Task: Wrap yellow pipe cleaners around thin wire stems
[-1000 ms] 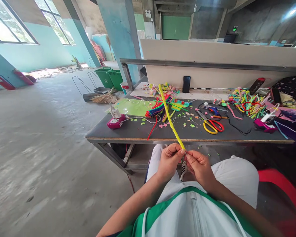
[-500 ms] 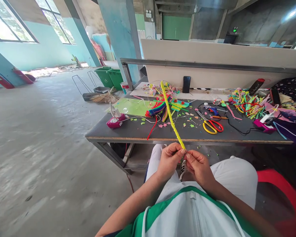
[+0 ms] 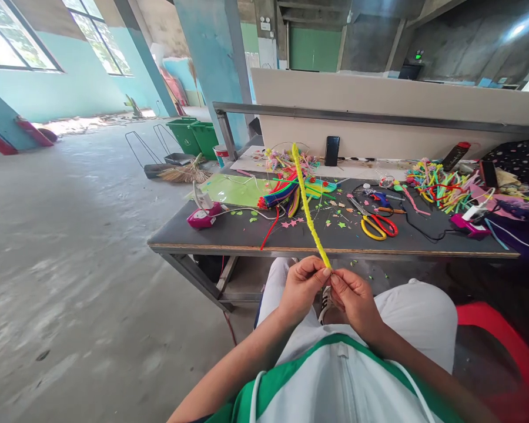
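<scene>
A long yellow pipe cleaner [image 3: 309,220] points up and slightly left from my fingers, its fuzzy length looking twisted. My left hand [image 3: 303,286] is closed, thumb and forefinger pinching its lower end. Close against it, my right hand [image 3: 353,294] is closed too, its fingertips pinching at the same end. The very tip is hidden between the fingers. Both hands are above my lap, in front of the table's near edge. Behind the pipe cleaner lies a bundle of coloured pipe cleaners [image 3: 278,194] on the table.
On the dark table [image 3: 229,238] lie scissors [image 3: 375,223], a blue glue gun [image 3: 382,198], foam scraps and a green sheet [image 3: 233,189]. Pink power sockets [image 3: 203,216] sit at the left. A phone [image 3: 332,151] leans against the back board. More pipe cleaners [image 3: 443,185] are piled right.
The view has shifted very slightly. The pipe cleaner's top leans a little less to the left; both hands keep their pinch at its lower end.
</scene>
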`<state>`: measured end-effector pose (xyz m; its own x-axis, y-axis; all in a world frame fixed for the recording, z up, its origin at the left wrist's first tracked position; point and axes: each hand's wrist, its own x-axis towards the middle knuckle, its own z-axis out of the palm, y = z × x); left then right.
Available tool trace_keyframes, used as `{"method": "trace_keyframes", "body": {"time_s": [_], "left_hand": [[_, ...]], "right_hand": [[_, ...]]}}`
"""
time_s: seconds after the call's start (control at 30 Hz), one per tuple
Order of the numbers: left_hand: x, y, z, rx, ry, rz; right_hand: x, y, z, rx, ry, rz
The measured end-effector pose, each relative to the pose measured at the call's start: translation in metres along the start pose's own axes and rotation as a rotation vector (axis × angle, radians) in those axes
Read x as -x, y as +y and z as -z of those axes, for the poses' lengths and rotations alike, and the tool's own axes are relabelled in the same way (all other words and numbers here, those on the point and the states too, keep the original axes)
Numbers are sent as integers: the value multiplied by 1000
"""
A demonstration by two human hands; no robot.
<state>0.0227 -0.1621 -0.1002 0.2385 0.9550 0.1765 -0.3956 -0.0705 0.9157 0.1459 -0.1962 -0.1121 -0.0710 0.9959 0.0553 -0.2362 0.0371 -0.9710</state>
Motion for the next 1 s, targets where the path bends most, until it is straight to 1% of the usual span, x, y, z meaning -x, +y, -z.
{"method": "trace_keyframes", "body": {"time_s": [0.13,0.33,0.43,0.53,0.63,0.73,0.87,1.0], "left_hand": [[1,1,1,-69,-7,-38],[3,0,2,-103,-15,-94],[2,0,2,-119,-27,-83],[0,6,3,-150,-95,-73],[-4,16,5,-272,-203,-154],[-7,27,7,-415,-261,-286],[-9,33,7,-500,-270,-428],[-9,28,6,-507,-244,-472]], "right_hand": [[2,-1,0,54,13,12],[5,0,0,112,44,36],[6,0,-1,76,50,31],[4,-4,0,-56,17,5],[3,-11,1,-201,-34,-38],[3,-18,0,-255,-56,-71],[5,-22,-1,-273,-75,-87],[5,-21,-1,-308,-98,-102]]}}
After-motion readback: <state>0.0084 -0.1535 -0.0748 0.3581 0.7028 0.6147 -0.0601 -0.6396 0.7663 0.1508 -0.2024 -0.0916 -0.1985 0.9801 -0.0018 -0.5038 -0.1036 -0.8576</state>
